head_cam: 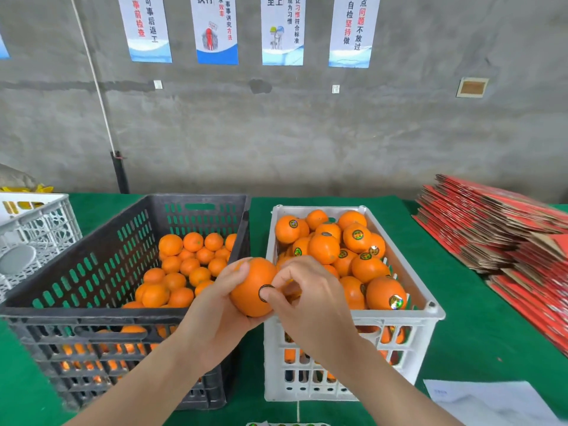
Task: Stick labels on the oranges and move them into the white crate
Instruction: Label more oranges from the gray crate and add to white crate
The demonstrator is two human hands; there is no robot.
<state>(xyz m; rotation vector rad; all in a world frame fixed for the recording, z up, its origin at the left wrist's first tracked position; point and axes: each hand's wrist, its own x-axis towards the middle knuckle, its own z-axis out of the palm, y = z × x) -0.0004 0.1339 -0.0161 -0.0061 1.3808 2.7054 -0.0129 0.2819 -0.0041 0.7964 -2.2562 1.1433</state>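
Note:
My left hand [215, 315] holds an orange [250, 285] above the gap between the two crates. My right hand [307, 296] presses a round dark-rimmed label [263, 293] onto the orange's side with thumb and fingertips. The white crate [399, 321] on the right is piled with several labelled oranges [356, 238]. On the left, the black crate [92, 315] holds several oranges without labels [184, 265]. A strip of labels [285, 423] peeks in at the bottom edge.
A green cloth [461, 333] covers the table. Stacks of flat red cartons [507, 235] lie at the right. Another white crate [33, 229] stands at the far left. A white sheet of paper [491, 401] lies at the bottom right. Posters hang on the grey wall [276, 124] behind.

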